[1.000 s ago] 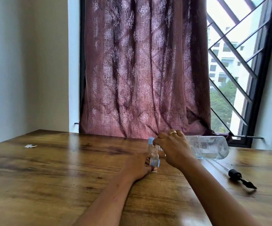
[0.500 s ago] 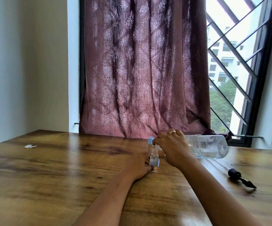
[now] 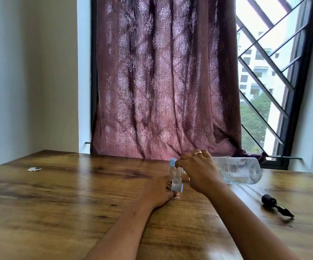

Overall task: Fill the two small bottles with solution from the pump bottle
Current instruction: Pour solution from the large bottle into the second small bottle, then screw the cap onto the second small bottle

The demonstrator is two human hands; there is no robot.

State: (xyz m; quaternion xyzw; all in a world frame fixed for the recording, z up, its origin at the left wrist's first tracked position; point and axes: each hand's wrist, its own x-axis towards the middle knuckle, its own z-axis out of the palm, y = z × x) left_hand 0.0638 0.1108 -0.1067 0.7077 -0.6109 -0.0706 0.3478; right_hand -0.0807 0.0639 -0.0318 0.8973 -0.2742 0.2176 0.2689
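Grips near small bottle (image 3: 176, 182) with left hand (image 3: 158, 193), upright on desk (image 3: 73, 207). Clenches right hand (image 3: 200, 171) round neck of tipped pump bottle (image 3: 242, 172), mouth hidden behind knuckles. Capped small bottle (image 3: 171, 167) just behind. Pump head (image 3: 269, 200) loose at right; paper scrap (image 3: 34, 169) far left; curtain (image 3: 166, 81) beyond.

Two small bottles: rear bottle (image 3: 171, 169), front bottle (image 3: 176, 182). One pump bottle (image 3: 240, 172), one pump head (image 3: 269, 200). Two hands: left hand (image 3: 159, 192), right hand (image 3: 198, 173). One ring (image 3: 198, 152), one paper scrap (image 3: 34, 169), one curtain (image 3: 166, 81).
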